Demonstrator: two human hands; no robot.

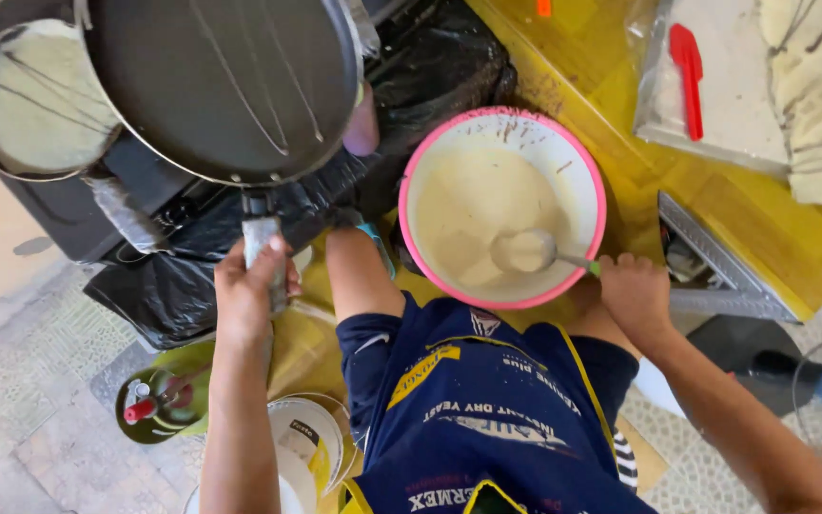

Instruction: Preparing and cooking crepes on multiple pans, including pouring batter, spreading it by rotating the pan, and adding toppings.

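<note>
My left hand [251, 286] grips the handle of a round dark pan [225, 81], held up and tilted over the stove, with thin streaks of batter on its surface. My right hand [632, 290] holds the handle of a metal ladle [525, 250] whose bowl rests in pale batter inside a white bowl with a pink rim [503, 205]. The bowl sits between my knees and the yellow table. A second pan [35, 100] with a pale crepe sits at the far left.
A black stove [411, 67] wrapped in black plastic lies under the pans. A red spatula [687, 76] lies on a plastic sheet on the yellow table [763, 228], beside stacked crepes [820, 95]. White buckets [306, 438] stand on the tiled floor.
</note>
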